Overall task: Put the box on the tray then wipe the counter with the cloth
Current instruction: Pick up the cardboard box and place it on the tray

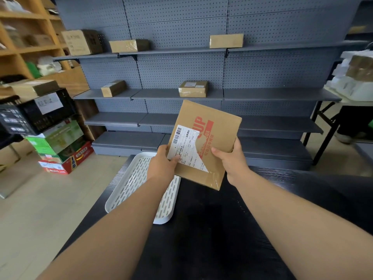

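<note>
A grey pegboard shelving unit (pixel 272 93) is seen across the back, with taped cardboard parcels (pixel 193 88) set well apart on its upper boards. At the left, a black crate (pixel 40 116) is stacked above green and red cartons (pixel 60 146) on the floor, with wooden shelving (pixel 30 47) behind them. At the right, white packages (pixel 355 85) are piled on a folding table (pixel 327 118).

In the foreground a black counter (pixel 212 219) is shown, and a white slotted tray (pixel 131 180) is laid on its left part, reaching the counter's left edge. Part of the tray's surface is hidden by the left forearm, which is stretched over it.

The box (pixel 220 136), a flat brown cardboard one with red print and a partly torn white shipping label (pixel 185 148), is held in the air above the counter, tilted, with its printed face turned toward the camera. Its lower left side is seen over the tray's far right corner, and it is not yet set down on the tray.

The box is gripped by both hands. By the left hand (pixel 161 164) its left edge is grasped, the thumb being pressed on the label and the fingers hidden behind. By the right hand (pixel 232 158) the right edge is clasped, the thumb laid on the front face. Both arms are extended forward.
</note>
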{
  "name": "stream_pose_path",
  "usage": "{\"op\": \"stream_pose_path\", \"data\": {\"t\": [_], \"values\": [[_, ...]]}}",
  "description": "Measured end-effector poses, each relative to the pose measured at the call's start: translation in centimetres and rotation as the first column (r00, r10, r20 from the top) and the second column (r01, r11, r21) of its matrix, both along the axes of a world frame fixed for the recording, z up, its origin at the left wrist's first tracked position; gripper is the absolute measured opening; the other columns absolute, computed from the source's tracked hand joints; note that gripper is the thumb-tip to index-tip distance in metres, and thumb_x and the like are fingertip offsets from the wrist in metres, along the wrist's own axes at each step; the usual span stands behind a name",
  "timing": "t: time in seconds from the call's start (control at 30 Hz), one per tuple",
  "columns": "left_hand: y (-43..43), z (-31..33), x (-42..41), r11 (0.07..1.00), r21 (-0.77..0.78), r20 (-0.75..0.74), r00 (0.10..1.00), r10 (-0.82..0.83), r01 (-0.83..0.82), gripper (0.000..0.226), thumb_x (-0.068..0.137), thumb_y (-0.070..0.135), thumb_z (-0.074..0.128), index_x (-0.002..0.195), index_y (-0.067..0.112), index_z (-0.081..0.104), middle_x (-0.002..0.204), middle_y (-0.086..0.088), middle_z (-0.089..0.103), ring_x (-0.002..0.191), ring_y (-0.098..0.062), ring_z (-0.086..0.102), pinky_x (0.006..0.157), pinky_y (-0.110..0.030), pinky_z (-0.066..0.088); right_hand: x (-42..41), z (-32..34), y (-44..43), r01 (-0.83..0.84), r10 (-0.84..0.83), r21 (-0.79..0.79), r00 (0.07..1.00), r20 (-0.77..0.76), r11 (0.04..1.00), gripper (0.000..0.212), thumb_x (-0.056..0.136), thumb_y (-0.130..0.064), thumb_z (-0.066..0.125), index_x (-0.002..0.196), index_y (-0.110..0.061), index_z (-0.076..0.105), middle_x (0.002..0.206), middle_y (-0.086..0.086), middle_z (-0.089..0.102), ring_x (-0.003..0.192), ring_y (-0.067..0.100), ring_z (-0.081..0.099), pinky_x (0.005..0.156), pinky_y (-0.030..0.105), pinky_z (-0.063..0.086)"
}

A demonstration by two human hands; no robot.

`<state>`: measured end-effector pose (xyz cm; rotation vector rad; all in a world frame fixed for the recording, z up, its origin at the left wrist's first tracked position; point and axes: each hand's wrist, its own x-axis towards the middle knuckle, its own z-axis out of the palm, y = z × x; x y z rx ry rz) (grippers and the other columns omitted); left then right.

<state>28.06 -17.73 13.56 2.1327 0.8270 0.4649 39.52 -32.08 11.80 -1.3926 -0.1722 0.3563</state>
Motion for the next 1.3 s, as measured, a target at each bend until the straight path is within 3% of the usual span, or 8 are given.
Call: {"op": "stream_pose_path", "data": {"t": [0.17, 0.3, 0.47, 0.67, 0.73, 0.87, 1.07, 1.3], "values": [[5.1, 0.2, -1.4, 0.993, 0.119, -0.190, 0.982, 0.000, 0.023, 0.041, 0.096, 0.038, 0.047, 0.133, 0.022, 0.040, 0.109, -0.004, 0.064, 0.087, -0.024, 0.059, 0.073, -0.033, 0.045, -1.2, 0.0, 4.5, 0.028, -0.028, -0.094, 1.000, 0.001, 0.995, 0.068, 0.085, -0.007, 0.069, 0.141, -0.027, 0.035, 0.124, -0.002, 0.058, 0.113, 0.020, 0.056, 0.099, 0.046, 0.047], [9.4, -0.6, -1.9, 0.974, 0.219, -0.310, 0.951, 0.018, 0.053, 0.042, 0.094, 0.047, 0.044, 0.131, 0.027, 0.044, 0.117, -0.002, 0.062, 0.105, -0.026, 0.058, 0.078, -0.035, 0.046, -1.8, -0.2, 8.0, 0.034, -0.044, -0.186, 0.998, -0.050, 0.982, 0.055, 0.086, -0.013, 0.070, 0.132, -0.020, 0.041, 0.120, 0.001, 0.059, 0.107, 0.022, 0.059, 0.093, 0.046, 0.050], [14.2, -2.1, -1.8, 0.998, -0.020, -0.139, 0.989, -0.056, 0.054, 0.030, 0.095, 0.032, 0.050, 0.121, 0.017, 0.050, 0.113, -0.003, 0.062, 0.090, -0.019, 0.056, 0.066, -0.029, 0.041, -2.6, -0.9, 12.3, -0.004, -0.026, -0.256, 0.993, -0.112, 0.967, 0.043, 0.090, -0.016, 0.064, 0.129, -0.018, 0.044, 0.113, 0.001, 0.059, 0.100, 0.021, 0.058, 0.080, 0.038, 0.048], [18.8, -4.2, -1.2, 0.984, -0.179, -0.123, 0.992, -0.036, 0.014, 0.036, 0.093, 0.030, 0.054, 0.123, 0.010, 0.052, 0.117, -0.006, 0.064, 0.103, -0.026, 0.060, 0.086, -0.035, 0.049, -3.1, -2.1, 16.5, -0.024, -0.018, -0.341, 0.993, -0.120, 0.940, 0.026, 0.095, -0.014, 0.056, 0.121, -0.015, 0.054, 0.116, 0.006, 0.064, 0.096, 0.022, 0.061, 0.072, 0.033, 0.049], [20.0, -5.1, -0.9, 0.974, -0.226, -0.131, 0.990, -0.049, 0.018, 0.037, 0.092, 0.030, 0.054, 0.125, 0.013, 0.052, 0.119, -0.005, 0.064, 0.104, -0.025, 0.061, 0.090, -0.037, 0.049, -3.0, -2.7, 17.3, -0.023, -0.019, -0.389, 0.994, -0.105, 0.921, 0.024, 0.095, -0.014, 0.055, 0.119, -0.014, 0.057, 0.117, 0.007, 0.065, 0.099, 0.023, 0.062, 0.077, 0.034, 0.050], [21.6, -6.4, -0.5, 0.973, -0.228, -0.196, 0.978, -0.073, 0.027, 0.038, 0.095, 0.030, 0.050, 0.129, 0.014, 0.050, 0.124, -0.004, 0.062, 0.108, -0.025, 0.060, 0.087, -0.033, 0.047, -3.1, -3.5, 18.4, -0.028, -0.014, -0.509, 0.997, -0.079, 0.860, 0.025, 0.094, -0.015, 0.055, 0.119, -0.012, 0.057, 0.115, 0.006, 0.065, 0.097, 0.022, 0.061, 0.079, 0.033, 0.049], [23.2, -7.5, 0.2, 0.975, -0.222, -0.229, 0.971, -0.063, 0.011, 0.037, 0.095, 0.029, 0.049, 0.128, 0.015, 0.051, 0.124, -0.006, 0.062, 0.107, -0.025, 0.059, 0.085, -0.034, 0.046, -3.4, -3.8, 20.0, -0.054, 0.016, -0.595, 0.997, -0.070, 0.802, 0.026, 0.099, -0.015, 0.046, 0.123, -0.013, 0.055, 0.105, 0.000, 0.058, 0.080, 0.013, 0.053, 0.057, 0.024, 0.040], [24.4, -8.3, 1.0, 0.970, -0.243, -0.211, 0.974, -0.082, 0.029, 0.038, 0.094, 0.025, 0.047, 0.130, 0.015, 0.052, 0.126, -0.006, 0.062, 0.108, -0.025, 0.059, 0.088, -0.036, 0.048, -3.5, -4.5, 20.9, -0.018, 0.003, -0.630, 1.000, -0.024, 0.777, 0.032, 0.099, -0.009, 0.041, 0.127, -0.016, 0.055, 0.112, 0.003, 0.061, 0.092, 0.019, 0.052, 0.083, 0.034, 0.046]]}}
